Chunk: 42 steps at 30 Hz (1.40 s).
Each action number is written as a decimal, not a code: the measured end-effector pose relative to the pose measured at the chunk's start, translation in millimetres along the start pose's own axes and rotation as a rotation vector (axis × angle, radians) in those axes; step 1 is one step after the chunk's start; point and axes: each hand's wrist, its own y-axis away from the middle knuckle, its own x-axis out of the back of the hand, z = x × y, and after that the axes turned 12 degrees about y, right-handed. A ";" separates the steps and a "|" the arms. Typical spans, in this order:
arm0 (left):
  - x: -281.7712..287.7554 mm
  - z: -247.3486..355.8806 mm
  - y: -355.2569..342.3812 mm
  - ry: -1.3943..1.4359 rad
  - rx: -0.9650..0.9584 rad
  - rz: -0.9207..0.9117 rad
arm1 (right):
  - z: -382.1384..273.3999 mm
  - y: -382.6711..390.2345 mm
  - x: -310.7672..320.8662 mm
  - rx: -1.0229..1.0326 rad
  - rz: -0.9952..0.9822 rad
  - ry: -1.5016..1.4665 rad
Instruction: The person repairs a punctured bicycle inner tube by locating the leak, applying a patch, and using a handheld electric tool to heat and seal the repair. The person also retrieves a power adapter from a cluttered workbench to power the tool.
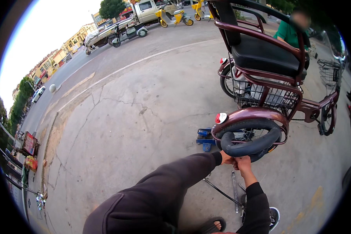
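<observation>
Two hands (243,163) together, black inner tube (250,149) just beyond, touching

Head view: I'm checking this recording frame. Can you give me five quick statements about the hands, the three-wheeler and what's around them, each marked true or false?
1. The left hand and right hand are close together at the near side of a black tube. True.
2. The tricycle has a white seat. False: the seat of the maroon tricycle is black.
3. A blue metal device is on the ground, to the left of the near rear wheel in the picture. True.
4. The person in green is between the hands and the tricycle. False: the person in green is beyond the tricycle.
5. The wearer's visible sandal is white. False: the sandal is dark.
</observation>
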 end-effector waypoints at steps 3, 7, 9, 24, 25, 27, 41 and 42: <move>-1.9 -1.0 3.3 0.002 -0.001 0.001 | 2.7 -3.0 -1.2 -0.176 -0.103 -0.597; -2.7 -3.4 15.6 -0.023 -0.084 -0.036 | 10.8 -5.6 -4.3 -0.259 -0.175 -0.727; -1.8 -0.5 19.4 -0.028 -0.116 0.011 | 11.8 -5.7 -2.6 -0.198 -0.170 -0.641; -29.5 25.8 40.6 0.077 0.101 0.042 | -4.3 5.8 -13.7 0.173 0.339 0.066; -29.6 26.1 37.1 0.091 0.132 0.063 | -3.6 4.3 -11.2 0.273 0.402 0.357; -31.4 22.2 27.9 0.129 0.060 0.094 | -1.2 5.7 -8.8 0.564 0.573 0.842; -41.6 -6.8 9.0 -0.017 -0.137 0.181 | 0.9 7.1 7.1 0.091 0.351 0.102; -38.6 -11.3 3.1 0.020 -0.145 0.178 | 2.3 6.3 7.4 -0.057 0.236 -0.060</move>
